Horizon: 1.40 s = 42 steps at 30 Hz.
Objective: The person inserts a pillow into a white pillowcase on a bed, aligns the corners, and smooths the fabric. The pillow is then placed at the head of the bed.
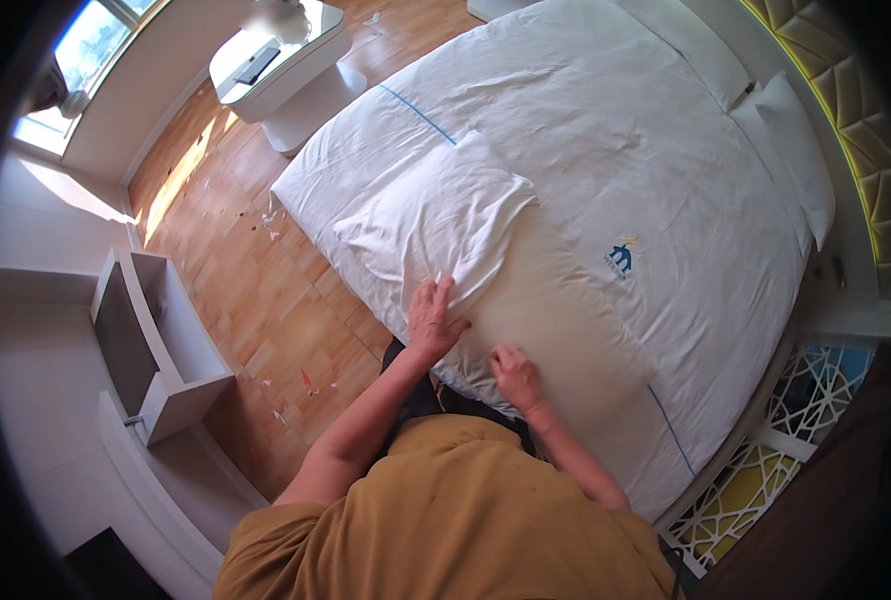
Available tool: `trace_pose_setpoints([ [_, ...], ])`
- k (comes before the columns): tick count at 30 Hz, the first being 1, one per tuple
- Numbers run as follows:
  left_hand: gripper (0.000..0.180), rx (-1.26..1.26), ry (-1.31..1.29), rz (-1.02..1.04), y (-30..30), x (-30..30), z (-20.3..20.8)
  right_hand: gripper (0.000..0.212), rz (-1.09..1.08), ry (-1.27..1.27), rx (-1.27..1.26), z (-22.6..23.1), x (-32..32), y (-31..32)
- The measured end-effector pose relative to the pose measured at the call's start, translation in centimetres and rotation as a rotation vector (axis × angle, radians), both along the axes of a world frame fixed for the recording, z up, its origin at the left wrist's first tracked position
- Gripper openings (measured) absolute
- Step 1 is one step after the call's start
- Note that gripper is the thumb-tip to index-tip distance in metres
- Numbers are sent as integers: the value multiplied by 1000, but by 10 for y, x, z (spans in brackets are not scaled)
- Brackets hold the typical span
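One rumpled white pillowcase [446, 205] lies across the foot side of the bed, right in front of the person, and beside it, bordering its right edge, sits one cream pillow [576, 315]; how far one goes inside the other, I can't tell. Two bare hands are here: the left hand [434, 320], fingers extended and thumb apart, rests on the pillowcase's near end without a visible grip. The right hand [516, 378] is half curled at the cream pillow's near side; whether it pinches anything, I can't tell. Underneath spreads one white duvet [586, 130] with two blue stripes and one blue emblem. Up at the headboard [841, 90], at least two white pillows [801, 165]. Off left, one white shelf unit [166, 310] and one white table [286, 50], with small scraps [309, 384] on the wood-look floor [276, 340].
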<state>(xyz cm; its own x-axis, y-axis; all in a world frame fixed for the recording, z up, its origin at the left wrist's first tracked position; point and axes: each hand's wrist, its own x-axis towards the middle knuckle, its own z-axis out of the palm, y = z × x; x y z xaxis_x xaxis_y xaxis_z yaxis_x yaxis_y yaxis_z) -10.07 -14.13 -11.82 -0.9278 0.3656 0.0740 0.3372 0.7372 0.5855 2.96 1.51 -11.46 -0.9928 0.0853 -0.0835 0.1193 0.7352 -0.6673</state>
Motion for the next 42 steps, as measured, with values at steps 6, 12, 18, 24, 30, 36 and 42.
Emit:
trace_pose_setpoints([
  [6, 26, -94, 9, -46, 24, -31, -29, 38, -49, 183, 187, 29, -49, 30],
  [12, 11, 244, -86, 27, 28, -22, 4, 52, -53, 378, 305, 33, -102, 23],
  [18, 14, 424, -441, 40, 29, 10, 17, 31, -142, 563, 469, 2, -173, 23],
  [24, 23, 222, -508, -71, 18, 17, 36, 21, -408, 500, 741, -36, -199, 101],
  [30, 36, -3, -222, -172, 30, 13, -1, 27, -446, 282, 577, -44, -119, 140],
  [36, 29, -37, 257, -198, 45, 1, 5, 29, -465, 174, 643, -50, -52, 132],
  [42, 18, -58, 80, -462, 7, 80, -26, 25, -371, 158, 595, -46, -65, 133],
])
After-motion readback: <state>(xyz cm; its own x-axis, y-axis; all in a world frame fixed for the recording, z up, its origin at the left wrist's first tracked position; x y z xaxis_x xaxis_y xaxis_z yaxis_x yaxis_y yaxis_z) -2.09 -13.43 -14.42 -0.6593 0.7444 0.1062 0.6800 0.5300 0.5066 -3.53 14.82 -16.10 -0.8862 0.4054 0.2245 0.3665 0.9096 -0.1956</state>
